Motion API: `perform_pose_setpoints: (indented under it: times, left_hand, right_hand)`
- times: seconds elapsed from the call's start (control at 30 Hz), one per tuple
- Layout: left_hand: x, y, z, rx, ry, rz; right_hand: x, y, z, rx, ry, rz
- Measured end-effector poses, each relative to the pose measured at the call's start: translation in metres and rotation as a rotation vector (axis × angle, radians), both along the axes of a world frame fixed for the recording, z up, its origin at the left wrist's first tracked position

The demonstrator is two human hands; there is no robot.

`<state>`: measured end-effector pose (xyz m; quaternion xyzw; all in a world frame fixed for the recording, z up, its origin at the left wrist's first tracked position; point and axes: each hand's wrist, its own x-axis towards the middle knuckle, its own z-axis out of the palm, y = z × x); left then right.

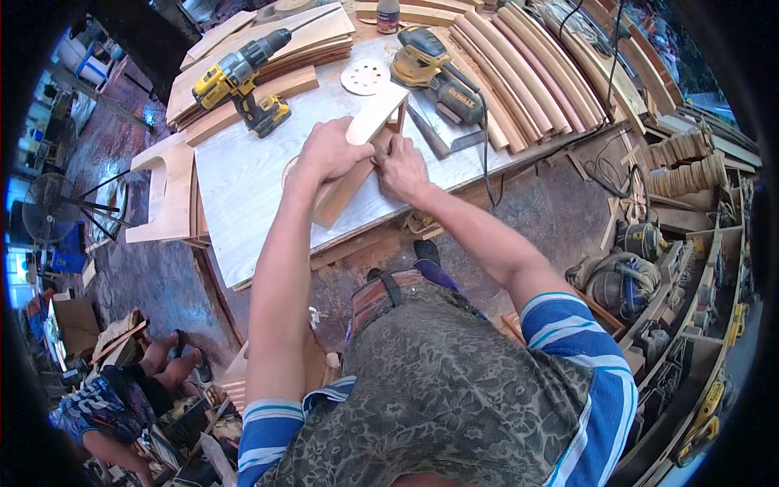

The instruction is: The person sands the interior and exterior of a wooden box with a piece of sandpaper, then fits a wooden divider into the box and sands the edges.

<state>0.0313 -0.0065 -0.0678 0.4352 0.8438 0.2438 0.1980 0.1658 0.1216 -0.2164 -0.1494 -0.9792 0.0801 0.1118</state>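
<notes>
A light wooden piece [379, 113], built of joined boards with a gap between them, lies tilted on the pale worktable [235, 183]. My left hand [331, 150] is wrapped over its middle, thumb toward the right. My right hand [402, 169] presses against its right side with bent fingers pinched together; whatever they hold is hidden. Just right of my right hand lies a dark flat tool [428, 131], perhaps a chisel or file. A perforated sanding disc [365, 76] rests beyond the wooden piece, and another round edge peeks out beside my left wrist.
A yellow cordless drill [243, 81] stands at the back left by stacked boards [316, 40]. A corded sander [434, 73] sits at the back, near curved wooden strips [519, 69]. Its cable [487, 154] hangs over the front edge. Another person [122, 406] is low at left.
</notes>
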Motion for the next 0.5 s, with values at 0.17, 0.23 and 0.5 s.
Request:
perform_pose_setpoints:
  times: [0.17, 0.23, 0.5]
  left_hand:
    - [0.006, -0.001, 0.003, -0.031, -0.009, 0.035]
    - [0.007, -0.003, 0.001, -0.024, 0.017, 0.012]
    - [0.009, -0.003, 0.009, -0.035, -0.029, 0.007]
  right_hand:
    - [0.005, 0.027, 0.017, 0.048, 0.027, -0.065]
    - [0.011, 0.022, 0.012, 0.089, 0.042, -0.092]
    - [0.014, 0.028, 0.008, 0.08, 0.048, -0.058]
